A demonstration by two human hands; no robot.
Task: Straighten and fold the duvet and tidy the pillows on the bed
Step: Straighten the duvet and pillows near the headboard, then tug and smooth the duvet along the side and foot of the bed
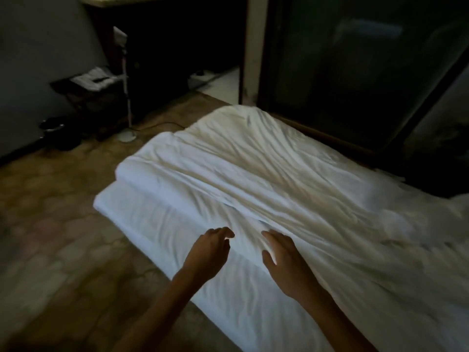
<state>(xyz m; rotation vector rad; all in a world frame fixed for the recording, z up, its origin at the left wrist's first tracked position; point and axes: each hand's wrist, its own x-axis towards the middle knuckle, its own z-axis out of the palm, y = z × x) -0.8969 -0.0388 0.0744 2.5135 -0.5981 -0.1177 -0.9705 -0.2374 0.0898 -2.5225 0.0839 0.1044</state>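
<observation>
White, rumpled fabric duvet covers most of the low bed. Long creases run away from the person, and the duvet's left edge is doubled into a thick soft band just above the sheeted mattress. No pillows are in view. The step in hand looks like smoothing the cover near that band before any fold is made. The right hand is palm down, its fingers straight and slightly spread, on or just over the cloth and gripping nothing. The left hand hangs just beside it over the mattress edge, its fingers loosely curled and apparently holding nothing, though blur softens them. To do this well, I judge both palms should press flat and sweep apart along the creases, not across them, and the doubled edge should be squared to the mattress side first. As for containers, a dark slatted stand by the grey wall carries pale folded items. Below it on the patterned floor sits a round dark vessel with a shiny rim; it is too dim to see what is inside.
</observation>
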